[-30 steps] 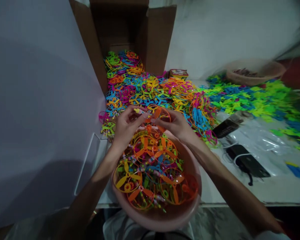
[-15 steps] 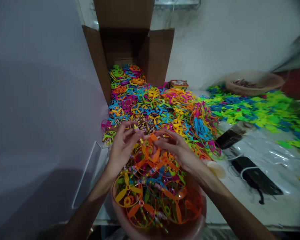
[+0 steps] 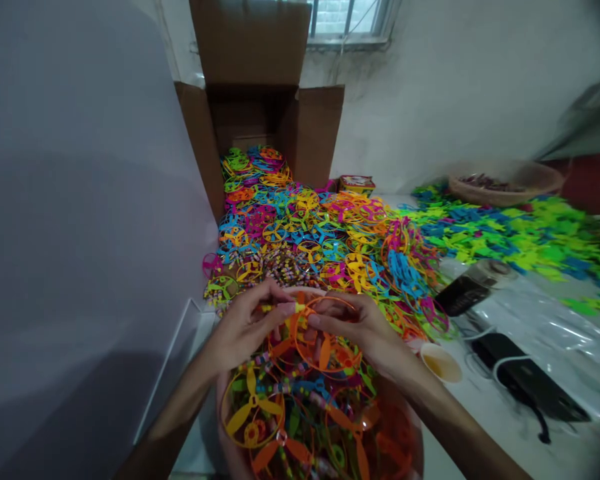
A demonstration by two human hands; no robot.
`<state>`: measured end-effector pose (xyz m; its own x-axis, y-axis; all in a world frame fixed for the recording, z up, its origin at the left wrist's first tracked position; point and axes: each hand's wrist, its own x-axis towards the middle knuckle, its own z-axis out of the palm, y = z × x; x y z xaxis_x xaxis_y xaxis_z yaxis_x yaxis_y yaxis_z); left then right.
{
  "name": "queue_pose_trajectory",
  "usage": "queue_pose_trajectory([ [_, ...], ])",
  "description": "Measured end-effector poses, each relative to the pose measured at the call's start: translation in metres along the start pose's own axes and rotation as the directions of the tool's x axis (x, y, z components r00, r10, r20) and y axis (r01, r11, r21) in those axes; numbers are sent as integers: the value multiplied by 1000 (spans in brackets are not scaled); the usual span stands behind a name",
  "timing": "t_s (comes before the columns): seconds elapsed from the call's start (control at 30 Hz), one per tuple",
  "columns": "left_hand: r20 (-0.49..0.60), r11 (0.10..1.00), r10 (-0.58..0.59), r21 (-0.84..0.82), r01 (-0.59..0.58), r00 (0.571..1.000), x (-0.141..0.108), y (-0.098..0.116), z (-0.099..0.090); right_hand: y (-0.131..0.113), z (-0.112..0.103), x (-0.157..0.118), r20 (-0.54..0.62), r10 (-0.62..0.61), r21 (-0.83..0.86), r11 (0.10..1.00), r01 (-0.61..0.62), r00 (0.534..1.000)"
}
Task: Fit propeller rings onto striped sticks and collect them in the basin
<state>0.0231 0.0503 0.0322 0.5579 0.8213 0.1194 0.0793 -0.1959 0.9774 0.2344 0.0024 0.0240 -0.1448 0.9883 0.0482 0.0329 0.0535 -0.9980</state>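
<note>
My left hand (image 3: pixel 253 323) pinches a thin stick with yellow and pale bands (image 3: pixel 299 307). My right hand (image 3: pixel 355 327) grips an orange ringed propeller (image 3: pixel 324 347), its hub against the stick's tip. Both hands are over the near part of the pile, above a pink basin (image 3: pixel 225 427). Inside the basin lie yellow, orange and blue propellers, banded sticks and small round pieces. Just beyond the hands, a heap of banded sticks (image 3: pixel 293 265) lies beside a large spread of coloured propellers (image 3: pixel 305 203).
An open cardboard box (image 3: pixel 320 133) stands behind the propellers. Green and blue flat pieces (image 3: pixel 520 233) cover the back right, near a shallow bowl (image 3: pixel 505 193). A dark bottle (image 3: pixel 467 290), a cup (image 3: pixel 441 363) and a black device with a cable (image 3: pixel 533 377) are on the right.
The view has tilted upward, showing more of the window. My left hand has brought the stick's end to the orange propeller's hub; earlier they were apart.
</note>
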Motion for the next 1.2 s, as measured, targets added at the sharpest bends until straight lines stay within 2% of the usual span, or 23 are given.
queue_pose_trajectory([
  [0.2, 100, 956, 116, 260, -138, 988, -3, 9, -14, -11, 4, -10, 44, -13, -96, 995, 18, 999],
  [0.3, 136, 933, 117, 325, -156, 984, -5, 11, -18, -12, 4, -12, 45, -5, -125, 992, 10, 999],
  [0.47, 221, 933, 126, 306, -191, 967, -8, 14, -21, -12, -1, -12, 149, 27, -131, 991, -7, 989],
  [0.6, 312, 931, 144, 278, -235, 939, -9, 18, -23, -14, 2, -14, 187, 89, -19, 996, -87, 978],
  [0.7, 333, 917, 122, 324, -235, 935, -9, 20, -23, -13, 5, -15, 218, 105, 50, 992, -119, 970],
  [0.9, 405, 888, 76, 389, -247, 911, -8, 20, -26, -10, 6, -13, 291, 105, 16, 993, -114, 951],
  [1.03, 422, 897, 82, 364, -252, 903, -6, 14, -24, -8, 6, -11, 315, 115, 14, 992, -126, 942],
  [1.1, 398, 901, 113, 346, -263, 910, -6, 10, -20, -6, 4, -10, 315, 121, -6, 992, -126, 941],
  [1.2, 351, 894, 158, 345, -285, 923, -8, 4, -16, -8, -7, -10, 296, 124, -138, 987, -86, 947],
])
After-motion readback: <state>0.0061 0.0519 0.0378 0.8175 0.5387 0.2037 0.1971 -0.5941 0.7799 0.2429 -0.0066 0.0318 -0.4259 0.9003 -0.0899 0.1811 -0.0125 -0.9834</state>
